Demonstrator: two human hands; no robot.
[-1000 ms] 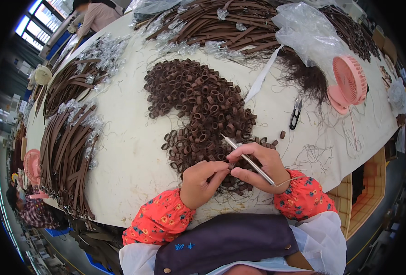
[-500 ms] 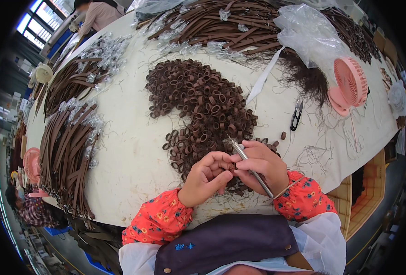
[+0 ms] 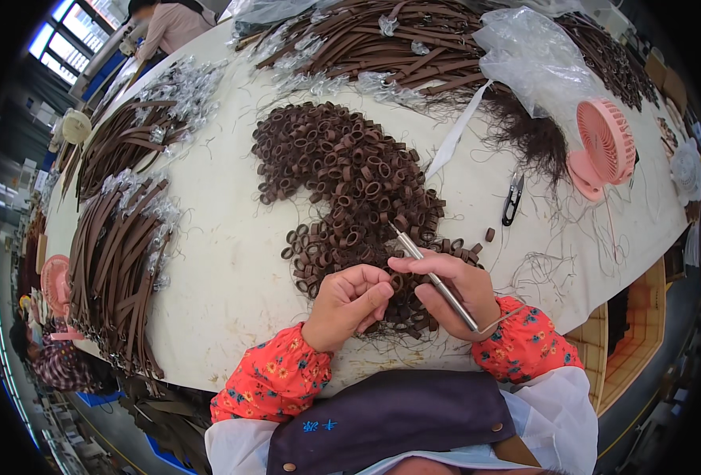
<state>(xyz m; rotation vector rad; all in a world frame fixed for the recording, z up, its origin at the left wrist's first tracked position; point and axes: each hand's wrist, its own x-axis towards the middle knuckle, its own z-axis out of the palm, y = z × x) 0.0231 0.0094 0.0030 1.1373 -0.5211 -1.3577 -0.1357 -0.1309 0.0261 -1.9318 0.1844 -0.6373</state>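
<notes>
Small brown strap loops (image 3: pixel 342 158) lie in a big curved heap on the pale table, reaching down to my hands. My left hand (image 3: pixel 346 307) is closed in a pinch at the heap's near edge, with one brown loop (image 3: pixel 398 282) at its fingertips, partly hidden. In my right hand (image 3: pixel 463 291) is a silver pen-shaped metal tool (image 3: pixel 437 279) with a thin tip pointing away from me over the heap. A thin cord (image 3: pixel 502 320) runs from its back end by my wrist. The tool's tip is apart from the held loop.
Brown straps with clear plastic wrap (image 3: pixel 121 269) lie in bundles at left, and more straps (image 3: pixel 390 39) at the far side. Black thread snips (image 3: pixel 512 199), a pink fan (image 3: pixel 602 146) and loose threads (image 3: pixel 552 273) are at right. A person (image 3: pixel 172 28) sits far left.
My hands have moved slightly apart. The tool has shifted a little toward me, and its tip is now farther from my left fingers' loop. My right fingers have spread more.
</notes>
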